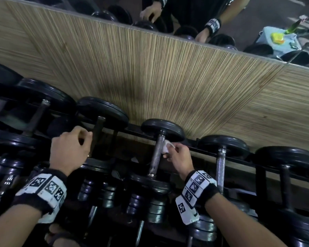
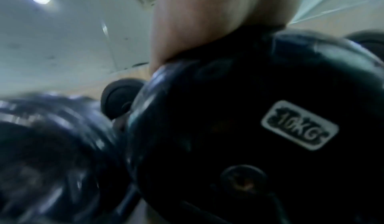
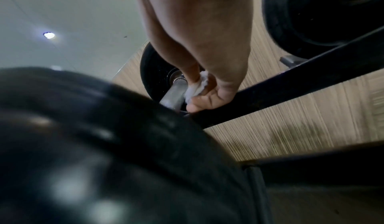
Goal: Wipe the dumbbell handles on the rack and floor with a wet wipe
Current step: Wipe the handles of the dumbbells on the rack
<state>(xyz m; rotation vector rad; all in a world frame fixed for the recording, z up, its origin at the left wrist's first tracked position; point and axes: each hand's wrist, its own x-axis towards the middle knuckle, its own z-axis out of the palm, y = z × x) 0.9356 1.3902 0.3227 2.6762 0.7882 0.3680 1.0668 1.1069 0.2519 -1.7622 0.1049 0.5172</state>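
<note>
The right hand [image 1: 178, 155] pinches the wet wipe [image 1: 167, 147] against the dumbbell handle [image 1: 158, 154], which lies at its nine o'clock, running twelve to six. The left hand [image 1: 70, 148], loosely curled and seemingly empty, hovers farther away.

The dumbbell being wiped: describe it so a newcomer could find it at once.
On the black rack against the wood-grain wall, find the dumbbell near the middle of the top row. Its bare metal handle is the only one with a white wipe against it, pinched by the right hand.
</note>
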